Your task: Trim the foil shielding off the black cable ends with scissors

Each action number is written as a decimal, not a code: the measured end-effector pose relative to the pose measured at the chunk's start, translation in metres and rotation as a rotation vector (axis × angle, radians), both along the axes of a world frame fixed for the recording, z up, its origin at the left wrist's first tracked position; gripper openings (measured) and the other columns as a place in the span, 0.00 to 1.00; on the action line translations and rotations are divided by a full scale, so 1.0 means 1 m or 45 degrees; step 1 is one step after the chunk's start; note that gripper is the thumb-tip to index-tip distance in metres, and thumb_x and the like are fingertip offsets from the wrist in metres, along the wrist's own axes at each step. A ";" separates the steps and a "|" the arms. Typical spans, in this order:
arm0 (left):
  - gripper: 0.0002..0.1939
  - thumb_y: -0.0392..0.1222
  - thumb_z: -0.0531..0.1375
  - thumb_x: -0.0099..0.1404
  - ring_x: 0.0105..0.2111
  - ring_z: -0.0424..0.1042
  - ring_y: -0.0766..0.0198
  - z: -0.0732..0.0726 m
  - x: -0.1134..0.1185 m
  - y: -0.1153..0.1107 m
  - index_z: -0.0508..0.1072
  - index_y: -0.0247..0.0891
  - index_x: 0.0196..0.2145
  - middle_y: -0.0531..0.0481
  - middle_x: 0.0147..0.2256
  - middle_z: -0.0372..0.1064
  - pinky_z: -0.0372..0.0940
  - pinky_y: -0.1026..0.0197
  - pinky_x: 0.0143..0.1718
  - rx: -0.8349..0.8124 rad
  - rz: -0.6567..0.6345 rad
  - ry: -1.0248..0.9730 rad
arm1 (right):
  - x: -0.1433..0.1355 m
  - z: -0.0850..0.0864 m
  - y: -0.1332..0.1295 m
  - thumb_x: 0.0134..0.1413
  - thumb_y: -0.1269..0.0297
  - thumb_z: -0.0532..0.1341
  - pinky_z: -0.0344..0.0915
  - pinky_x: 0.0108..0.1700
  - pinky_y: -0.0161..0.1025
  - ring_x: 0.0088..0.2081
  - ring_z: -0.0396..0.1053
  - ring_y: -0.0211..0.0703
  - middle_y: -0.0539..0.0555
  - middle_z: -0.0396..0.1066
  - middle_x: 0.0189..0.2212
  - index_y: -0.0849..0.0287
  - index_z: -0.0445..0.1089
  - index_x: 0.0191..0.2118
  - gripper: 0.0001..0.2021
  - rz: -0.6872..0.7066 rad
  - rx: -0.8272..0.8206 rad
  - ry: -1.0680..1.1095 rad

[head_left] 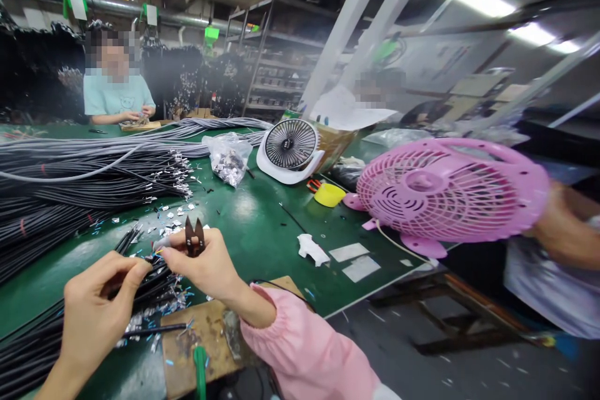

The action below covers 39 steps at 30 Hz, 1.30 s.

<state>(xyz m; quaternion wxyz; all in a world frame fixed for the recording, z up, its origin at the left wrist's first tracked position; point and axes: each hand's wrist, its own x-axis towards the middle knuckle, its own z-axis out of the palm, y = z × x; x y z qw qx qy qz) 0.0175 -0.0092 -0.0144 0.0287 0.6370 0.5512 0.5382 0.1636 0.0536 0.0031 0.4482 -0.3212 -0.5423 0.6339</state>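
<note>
My left hand (pixel 96 309) is closed in a pinch, thumb against forefinger, at the stripped end of a cable that is mostly hidden by the fingers. Thin coloured wires (pixel 158 252) stick out between my two hands. My right hand (pixel 204 262) pinches at these wires with thumb and forefinger. In its palm it also holds a pair of dark thread snips (pixel 194 237), blades pointing up and apart. Below the hands, black cables (pixel 35 359) lie in a bundle with stripped ends. A single black cable (pixel 162 329) rests across a wooden board (pixel 180 356).
More black cables (pixel 84 194) and grey cables (pixel 94 153) cover the left side of the green table (pixel 248 219). A bag of small parts (pixel 229 159), a white fan (pixel 290 147), yellow tape (pixel 329 194) and a pink fan (pixel 422 187) stand beyond. A co-worker (pixel 117 94) sits opposite.
</note>
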 end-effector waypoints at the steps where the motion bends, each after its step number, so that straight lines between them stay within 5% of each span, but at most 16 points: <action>1: 0.11 0.44 0.61 0.61 0.15 0.62 0.72 -0.001 0.000 -0.001 0.75 0.41 0.22 0.58 0.18 0.67 0.56 0.70 0.16 0.004 0.007 -0.001 | -0.001 -0.001 -0.001 0.35 0.67 0.64 0.52 0.19 0.30 0.18 0.53 0.30 0.45 0.61 0.14 0.60 0.71 0.16 0.05 -0.008 0.011 -0.017; 12: 0.07 0.41 0.63 0.62 0.17 0.62 0.73 -0.005 0.004 -0.002 0.76 0.43 0.26 0.60 0.20 0.67 0.56 0.69 0.18 0.110 0.035 0.059 | -0.001 -0.001 -0.009 0.39 0.68 0.59 0.48 0.22 0.33 0.19 0.49 0.31 0.44 0.52 0.13 0.58 0.60 0.12 0.11 -0.196 0.452 -0.100; 18: 0.04 0.38 0.63 0.63 0.19 0.64 0.74 -0.006 0.002 -0.003 0.77 0.44 0.29 0.60 0.23 0.69 0.57 0.69 0.20 0.207 0.021 0.153 | 0.005 0.001 0.002 0.35 0.69 0.62 0.52 0.21 0.31 0.18 0.54 0.31 0.45 0.61 0.13 0.60 0.70 0.16 0.04 0.057 0.011 -0.193; 21: 0.04 0.39 0.63 0.63 0.19 0.64 0.74 -0.007 0.002 -0.002 0.77 0.44 0.30 0.60 0.23 0.69 0.57 0.69 0.20 0.209 0.030 0.159 | 0.008 0.003 0.003 0.36 0.70 0.61 0.53 0.21 0.31 0.18 0.54 0.31 0.44 0.60 0.13 0.61 0.70 0.17 0.04 0.069 -0.015 -0.201; 26: 0.04 0.39 0.63 0.64 0.19 0.63 0.74 -0.008 0.003 -0.003 0.76 0.44 0.30 0.61 0.23 0.68 0.56 0.69 0.19 0.199 0.062 0.138 | 0.007 0.004 -0.004 0.36 0.69 0.62 0.53 0.21 0.31 0.18 0.52 0.30 0.42 0.55 0.12 0.60 0.67 0.17 0.05 -0.070 0.242 -0.150; 35: 0.04 0.39 0.63 0.65 0.17 0.59 0.75 -0.011 0.006 -0.003 0.76 0.42 0.31 0.61 0.21 0.65 0.54 0.68 0.19 0.210 0.108 0.221 | 0.011 -0.024 0.000 0.47 0.70 0.62 0.63 0.25 0.32 0.20 0.64 0.35 0.51 0.72 0.19 0.60 0.76 0.25 0.06 -0.425 1.172 -0.340; 39: 0.04 0.36 0.61 0.66 0.18 0.60 0.75 -0.014 0.005 -0.002 0.76 0.42 0.32 0.61 0.22 0.65 0.56 0.69 0.21 0.255 0.100 0.313 | 0.014 -0.025 0.001 0.46 0.66 0.63 0.62 0.25 0.32 0.21 0.64 0.35 0.51 0.72 0.20 0.60 0.75 0.25 0.05 -0.294 1.138 -0.394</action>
